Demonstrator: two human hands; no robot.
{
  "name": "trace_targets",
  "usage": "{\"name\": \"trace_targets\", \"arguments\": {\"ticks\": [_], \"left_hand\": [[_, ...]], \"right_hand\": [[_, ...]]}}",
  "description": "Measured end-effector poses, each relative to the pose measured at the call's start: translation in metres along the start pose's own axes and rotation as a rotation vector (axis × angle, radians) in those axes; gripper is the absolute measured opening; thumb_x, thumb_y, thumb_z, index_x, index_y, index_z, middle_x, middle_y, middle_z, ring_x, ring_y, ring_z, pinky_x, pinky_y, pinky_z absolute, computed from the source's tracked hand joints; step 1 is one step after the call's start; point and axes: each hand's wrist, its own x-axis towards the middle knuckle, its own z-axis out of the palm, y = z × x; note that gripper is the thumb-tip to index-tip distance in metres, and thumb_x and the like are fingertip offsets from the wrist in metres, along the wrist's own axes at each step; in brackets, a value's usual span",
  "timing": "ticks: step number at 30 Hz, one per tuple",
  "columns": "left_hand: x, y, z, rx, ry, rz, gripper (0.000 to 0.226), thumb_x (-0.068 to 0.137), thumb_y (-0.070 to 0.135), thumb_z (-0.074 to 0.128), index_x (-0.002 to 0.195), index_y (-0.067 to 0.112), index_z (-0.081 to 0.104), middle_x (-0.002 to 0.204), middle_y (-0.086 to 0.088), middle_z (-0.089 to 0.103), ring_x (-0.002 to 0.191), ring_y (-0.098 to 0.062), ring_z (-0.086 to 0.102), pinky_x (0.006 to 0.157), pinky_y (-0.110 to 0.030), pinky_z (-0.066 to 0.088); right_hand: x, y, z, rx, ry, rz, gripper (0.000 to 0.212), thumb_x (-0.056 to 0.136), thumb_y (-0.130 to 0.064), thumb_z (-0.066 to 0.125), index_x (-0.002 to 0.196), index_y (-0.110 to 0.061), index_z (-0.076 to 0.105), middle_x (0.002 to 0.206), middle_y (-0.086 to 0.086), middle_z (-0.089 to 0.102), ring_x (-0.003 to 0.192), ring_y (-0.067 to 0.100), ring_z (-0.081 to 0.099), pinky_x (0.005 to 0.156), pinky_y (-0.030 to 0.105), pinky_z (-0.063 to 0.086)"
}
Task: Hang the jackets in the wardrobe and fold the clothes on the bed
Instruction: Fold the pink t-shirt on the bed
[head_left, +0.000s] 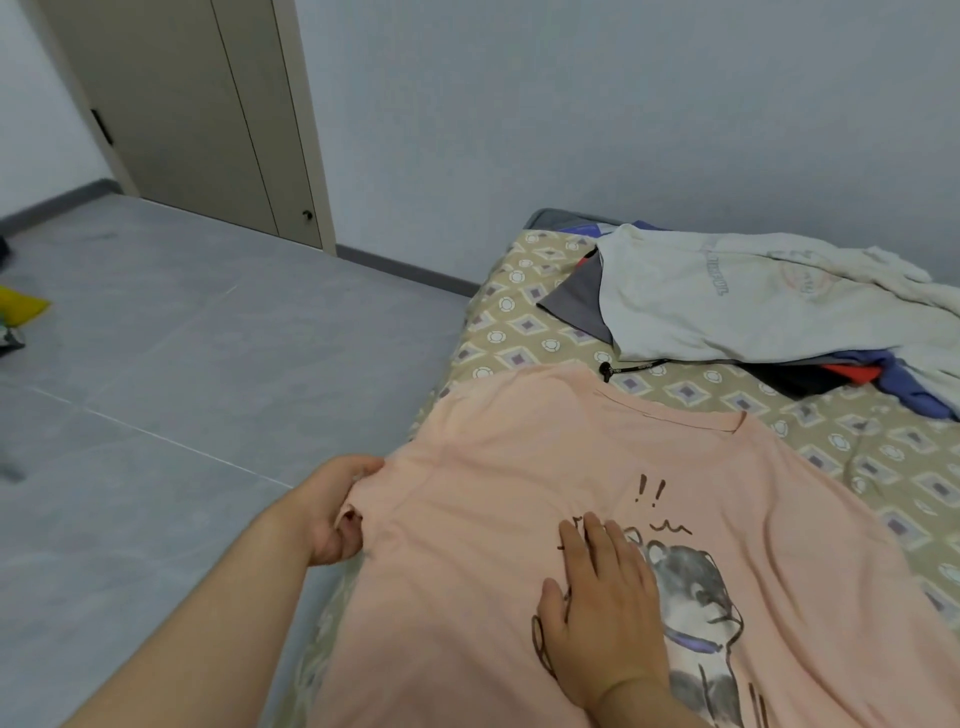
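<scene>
Right hand (602, 608) lies flat on the shirt (493, 467), fingers straight and pressing beside the print (691, 582), gripping nothing. Left hand (332, 514), just to its left, curls thumb and fingers round the bunched sleeve (376, 493), right at the side edge of the bed (524, 317). The shirt lies spread face up under both hands, its left side reaching that edge. The likely slip is on that side: if the flat hand lifts while the sleeve is drawn across, the whole shirt may drag and wrinkle rather than fold, or slide off onto the floor (208, 338) below the left hand. Beyond the hands, a pile (727, 306) of unfolded clothes sits close, and a black cord (631, 368) trailing from it ends just beside the shirt's far shoulder, so a wide sweep could catch it. Room is best to the right of the right hand and in the strip of sheet between shirt and pile; left of the left hand the mattress ends.
</scene>
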Motion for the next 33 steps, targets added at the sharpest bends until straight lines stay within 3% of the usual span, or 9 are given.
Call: {"name": "trace_targets", "arguments": {"ticks": [3,6,10,13,19,22,25,27,33], "left_hand": [[-0.001,-0.001,-0.015,-0.287,-0.175,0.045,0.034,0.074,0.047,0.067,0.068,0.014,0.066,0.050,0.003,0.053,0.030,-0.011,0.044,0.033,-0.010,0.030],[-0.002,0.007,-0.008,-0.346,-0.284,0.144,0.059,0.088,0.056,0.053,0.089,0.002,0.079,0.091,-0.013,0.075,0.074,-0.028,0.074,0.063,-0.035,0.060],[-0.007,0.027,0.017,-0.247,-0.257,0.142,0.063,0.099,0.048,0.047,0.113,-0.009,0.067,0.120,-0.023,0.066,0.102,-0.032,0.067,0.089,-0.046,0.055],[-0.010,0.034,0.027,-0.110,-0.218,0.148,0.034,0.096,0.018,0.058,0.124,-0.002,0.061,0.109,-0.019,0.070,0.090,-0.029,0.070,0.083,-0.043,0.058],[-0.011,0.024,-0.012,-0.311,-0.346,0.508,0.050,0.075,-0.006,0.054,0.115,0.018,0.072,0.116,-0.009,0.072,0.098,-0.026,0.072,0.073,-0.038,0.061],[0.007,0.003,-0.025,-0.219,-0.117,0.430,0.056,0.082,-0.019,0.045,0.122,0.016,0.065,0.118,-0.010,0.069,0.095,-0.029,0.070,0.060,-0.035,0.061],[0.023,-0.017,-0.028,-0.111,0.129,0.270,0.052,0.094,-0.009,0.043,0.139,0.014,0.047,0.127,-0.013,0.055,0.095,-0.026,0.059,0.057,-0.031,0.054],[0.025,-0.021,-0.027,-0.104,0.189,0.165,0.039,0.095,0.011,0.053,0.134,0.013,0.047,0.126,-0.016,0.045,0.094,-0.027,0.056,0.054,-0.033,0.050],[0.020,-0.010,-0.001,0.151,-0.036,-0.130,0.044,0.095,0.043,0.055,0.099,0.000,0.058,0.083,-0.017,0.065,0.066,-0.028,0.064,0.056,-0.031,0.052]], "right_hand": [[0.000,0.002,0.003,-0.024,0.055,-0.013,0.060,0.072,-0.036,0.060,0.127,-0.013,0.067,0.134,0.011,0.062,0.124,0.035,0.058,0.107,0.042,0.024],[0.001,0.003,0.004,-0.036,0.078,-0.014,0.060,0.073,-0.037,0.059,0.128,-0.013,0.066,0.135,0.011,0.061,0.125,0.034,0.057,0.107,0.041,0.023],[0.001,0.002,0.004,-0.016,0.033,-0.018,0.063,0.083,-0.041,0.048,0.141,-0.018,0.054,0.149,0.007,0.049,0.139,0.030,0.043,0.115,0.039,0.015],[0.002,0.002,0.007,0.016,-0.012,-0.028,0.069,0.088,-0.047,0.033,0.153,-0.024,0.035,0.161,0.002,0.028,0.150,0.024,0.020,0.122,0.038,0.006],[0.002,0.004,0.006,0.015,-0.028,-0.029,0.069,0.089,-0.047,0.030,0.154,-0.024,0.032,0.162,0.002,0.025,0.150,0.023,0.017,0.123,0.039,0.004],[0.003,0.003,0.006,0.023,-0.035,-0.023,0.069,0.089,-0.046,0.031,0.153,-0.023,0.035,0.161,0.004,0.027,0.150,0.024,0.018,0.123,0.040,0.006],[0.000,0.002,0.003,0.029,-0.022,-0.012,0.067,0.088,-0.045,0.032,0.150,-0.020,0.041,0.158,0.006,0.033,0.148,0.026,0.024,0.122,0.043,0.013],[0.000,0.002,0.003,0.026,-0.021,-0.013,0.067,0.087,-0.044,0.033,0.148,-0.020,0.043,0.157,0.006,0.036,0.148,0.026,0.026,0.122,0.043,0.015],[0.000,0.000,0.003,0.015,0.044,0.002,0.064,0.083,-0.042,0.037,0.137,-0.014,0.059,0.144,0.010,0.053,0.136,0.032,0.045,0.113,0.047,0.033]]}}
